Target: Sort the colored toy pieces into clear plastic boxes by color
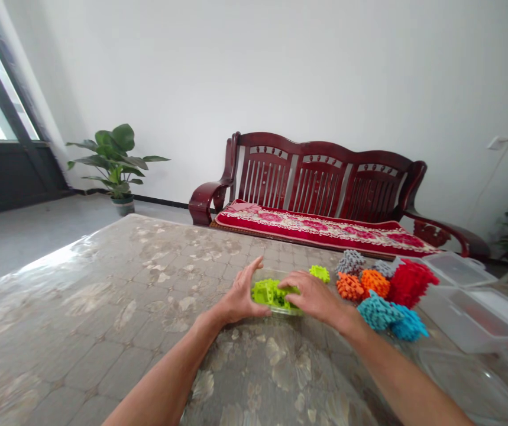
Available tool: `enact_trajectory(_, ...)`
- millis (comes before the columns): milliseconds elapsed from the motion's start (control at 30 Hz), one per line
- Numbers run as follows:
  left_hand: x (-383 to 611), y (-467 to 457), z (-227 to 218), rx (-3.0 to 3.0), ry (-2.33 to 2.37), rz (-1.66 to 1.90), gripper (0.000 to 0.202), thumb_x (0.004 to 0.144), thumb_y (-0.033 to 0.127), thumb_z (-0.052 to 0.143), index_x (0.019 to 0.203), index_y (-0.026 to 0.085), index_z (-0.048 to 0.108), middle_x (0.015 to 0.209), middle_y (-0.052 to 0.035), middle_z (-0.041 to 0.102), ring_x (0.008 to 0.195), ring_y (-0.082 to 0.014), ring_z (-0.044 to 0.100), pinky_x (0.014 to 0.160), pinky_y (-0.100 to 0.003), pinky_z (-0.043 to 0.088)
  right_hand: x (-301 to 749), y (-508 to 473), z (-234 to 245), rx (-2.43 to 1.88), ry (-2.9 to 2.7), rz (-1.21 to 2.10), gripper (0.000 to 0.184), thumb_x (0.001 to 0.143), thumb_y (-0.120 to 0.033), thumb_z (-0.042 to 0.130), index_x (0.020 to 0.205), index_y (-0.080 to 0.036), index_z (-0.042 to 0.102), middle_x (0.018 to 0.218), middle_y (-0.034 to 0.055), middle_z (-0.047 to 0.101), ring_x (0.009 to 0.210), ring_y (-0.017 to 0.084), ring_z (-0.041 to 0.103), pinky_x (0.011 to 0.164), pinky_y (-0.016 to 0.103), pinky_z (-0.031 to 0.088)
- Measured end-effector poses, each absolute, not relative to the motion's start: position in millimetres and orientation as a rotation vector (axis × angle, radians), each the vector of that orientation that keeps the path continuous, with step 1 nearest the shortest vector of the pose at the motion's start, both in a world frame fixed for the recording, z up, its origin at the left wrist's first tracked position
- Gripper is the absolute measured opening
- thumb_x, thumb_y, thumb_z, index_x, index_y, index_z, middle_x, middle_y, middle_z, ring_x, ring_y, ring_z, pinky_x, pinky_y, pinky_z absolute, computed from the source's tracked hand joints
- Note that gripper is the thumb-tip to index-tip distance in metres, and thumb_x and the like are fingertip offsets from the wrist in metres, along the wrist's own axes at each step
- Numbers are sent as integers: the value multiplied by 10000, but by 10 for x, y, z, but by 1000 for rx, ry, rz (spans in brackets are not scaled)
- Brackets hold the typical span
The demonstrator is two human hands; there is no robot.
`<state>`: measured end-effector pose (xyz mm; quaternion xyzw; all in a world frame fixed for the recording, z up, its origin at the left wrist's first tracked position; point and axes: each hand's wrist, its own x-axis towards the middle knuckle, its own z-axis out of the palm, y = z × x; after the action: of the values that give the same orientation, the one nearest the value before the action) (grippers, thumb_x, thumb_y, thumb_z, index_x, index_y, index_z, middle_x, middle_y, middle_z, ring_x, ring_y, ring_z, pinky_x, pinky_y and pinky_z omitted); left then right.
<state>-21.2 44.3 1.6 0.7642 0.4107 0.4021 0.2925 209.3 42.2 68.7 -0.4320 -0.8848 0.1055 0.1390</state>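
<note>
Well, the left hand [239,297], spread wide, holds the tub [280,311] at nine o'clock; the right hand [310,294], half-curled at three, perhaps grips green pieces [265,291]; tilting could spill them.

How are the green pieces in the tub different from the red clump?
The green pieces are lime-coloured; the red clump is bright red. The green pieces sit inside the clear tub, with the right hand over them; the red clump is outside it, further right. Both look knobbly.

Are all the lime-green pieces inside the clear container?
No, one lime-green clump lies on the table outside the clear container, near the right hand.
</note>
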Motion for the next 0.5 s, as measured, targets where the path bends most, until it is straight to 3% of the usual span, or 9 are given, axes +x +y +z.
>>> enact_trajectory(333, -213, 427, 32, 2023, 1101, 1065, 1238, 542, 350, 905, 1551, 199, 202, 1463, -177, 446, 1366, -380, 395, 1156, -552, 276, 2103, 413, 694, -1479, -2498, 216, 230, 832, -269, 636, 1038, -228, 729, 1047, 56, 736, 963, 225, 661, 856, 323, 481)
enact_trajectory(500, -214, 424, 32, 2008, 1101, 1066, 1236, 539, 339, 907, 1548, 191, 209, 1455, -180, 450, 1367, -377, 395, 1159, -541, 275, 2158, 457, 622, -1384, -2404, 271, 226, 852, -254, 603, 1042, -237, 723, 1110, 44, 733, 1031, 216, 660, 931, 331, 474)
